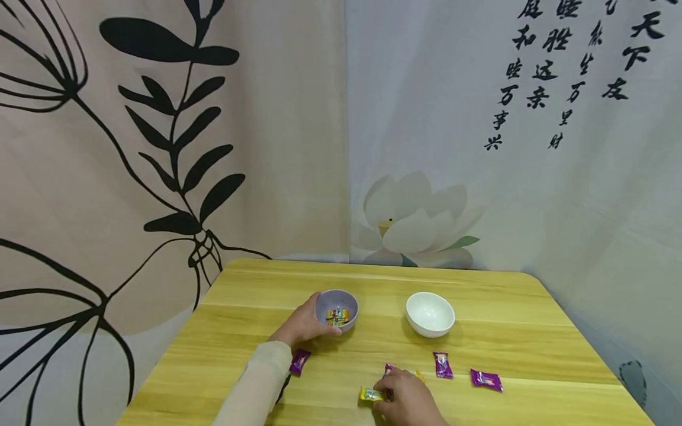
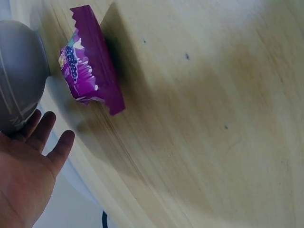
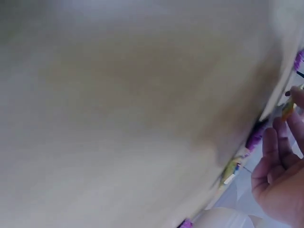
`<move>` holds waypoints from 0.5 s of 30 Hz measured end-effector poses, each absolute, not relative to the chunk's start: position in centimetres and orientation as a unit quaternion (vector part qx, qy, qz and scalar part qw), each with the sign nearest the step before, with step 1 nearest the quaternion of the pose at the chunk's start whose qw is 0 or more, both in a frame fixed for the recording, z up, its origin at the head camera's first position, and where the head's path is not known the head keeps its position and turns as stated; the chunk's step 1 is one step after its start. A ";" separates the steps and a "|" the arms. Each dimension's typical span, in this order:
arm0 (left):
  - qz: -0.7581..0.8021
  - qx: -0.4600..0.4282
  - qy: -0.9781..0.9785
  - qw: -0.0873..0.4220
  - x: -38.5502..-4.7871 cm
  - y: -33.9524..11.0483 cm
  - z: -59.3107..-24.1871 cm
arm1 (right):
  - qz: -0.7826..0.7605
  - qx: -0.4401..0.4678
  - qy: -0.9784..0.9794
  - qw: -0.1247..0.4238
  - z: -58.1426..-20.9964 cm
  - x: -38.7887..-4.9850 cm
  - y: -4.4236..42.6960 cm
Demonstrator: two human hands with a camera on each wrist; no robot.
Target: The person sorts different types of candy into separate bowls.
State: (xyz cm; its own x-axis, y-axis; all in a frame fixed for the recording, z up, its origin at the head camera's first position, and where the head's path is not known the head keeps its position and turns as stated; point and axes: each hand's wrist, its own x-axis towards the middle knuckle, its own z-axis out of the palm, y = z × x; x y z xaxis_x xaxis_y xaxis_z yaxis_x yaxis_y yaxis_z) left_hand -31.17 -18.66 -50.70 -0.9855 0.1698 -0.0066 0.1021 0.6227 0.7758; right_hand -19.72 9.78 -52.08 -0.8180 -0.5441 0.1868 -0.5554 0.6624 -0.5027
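Note:
A small grey-purple bowl (image 1: 346, 299) is in my left hand (image 1: 306, 324), with thumb and fingers round its side. Yellow-wrapped candies (image 1: 337, 317) lie inside it. In the left wrist view, fingers touch the bowl (image 2: 21, 71), and a purple grape-print candy (image 2: 88, 61) lies beside it. My right hand (image 1: 409, 399), low over the table's near part, pinches a yellow-green candy (image 1: 369, 394) between thumb and fingertip; the right wrist view shows this candy (image 3: 288, 109) at the frame's edge. Just beyond that hand, a purple candy (image 1: 388, 368) and another yellow candy (image 1: 420, 376) are partly hidden.
A white bowl (image 1: 430, 329) stands on the wooden table (image 1: 256, 284), right of the grey-purple bowl. Two purple candies, one upright (image 1: 443, 365) and one sideways (image 1: 486, 380), lie in front of it. A printed curtain (image 1: 298, 148) hangs behind the table.

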 end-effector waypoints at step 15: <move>0.442 0.087 0.892 0.031 -31.1 -18.8 -50.8 | 0.379 0.215 -0.899 0.050 -48.8 -22.0 7.9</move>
